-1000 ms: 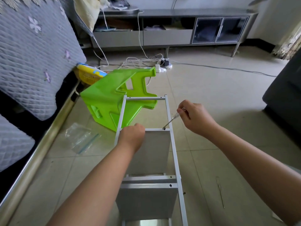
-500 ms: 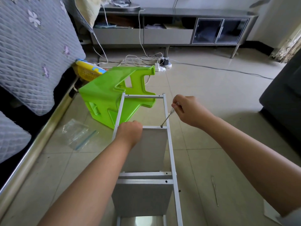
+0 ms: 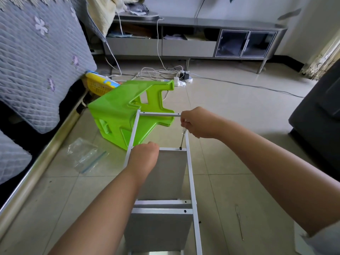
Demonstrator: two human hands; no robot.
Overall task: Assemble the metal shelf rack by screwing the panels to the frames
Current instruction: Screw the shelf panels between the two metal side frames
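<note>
My left hand grips the light, rigid frame beside its panel; my right hand pinches the slim screwdriver above the screw.

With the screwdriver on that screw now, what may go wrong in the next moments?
1. The screwdriver stands tilted on the screw, so its tip may slip off and scratch the white frame.
2. Only the left hand steadies the grey panel; if it shifts, the holes may misalign.
3. The frame's far end rests on the tipped green stool, which may slide.
</note>
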